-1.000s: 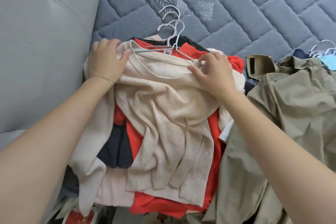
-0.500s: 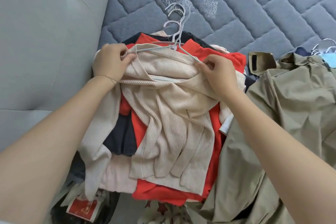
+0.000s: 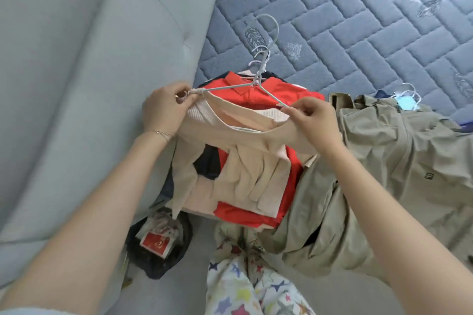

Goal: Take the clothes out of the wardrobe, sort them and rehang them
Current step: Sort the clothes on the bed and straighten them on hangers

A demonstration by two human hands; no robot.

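Beige knit top (image 3: 245, 133) half on hanger (image 3: 238, 87), likely rehanging: your left hand (image 3: 163, 110) pinches the seated shoulder, right hand (image 3: 312, 120) pinches the neckline. Next: stretch neckline over the bare end.

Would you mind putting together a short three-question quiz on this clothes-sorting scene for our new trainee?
1. True or false: the khaki jacket lies left of the red polo shirt.
2. What do the left hand and right hand both hold? A) the hanger carrying the beige ribbed sweater; B) the khaki jacket; C) the red polo shirt.
3. Fill in: the hanger's hook lies over the quilted blue ____.
Key: 1 false, it lies to the right; 2 A; 3 mattress.
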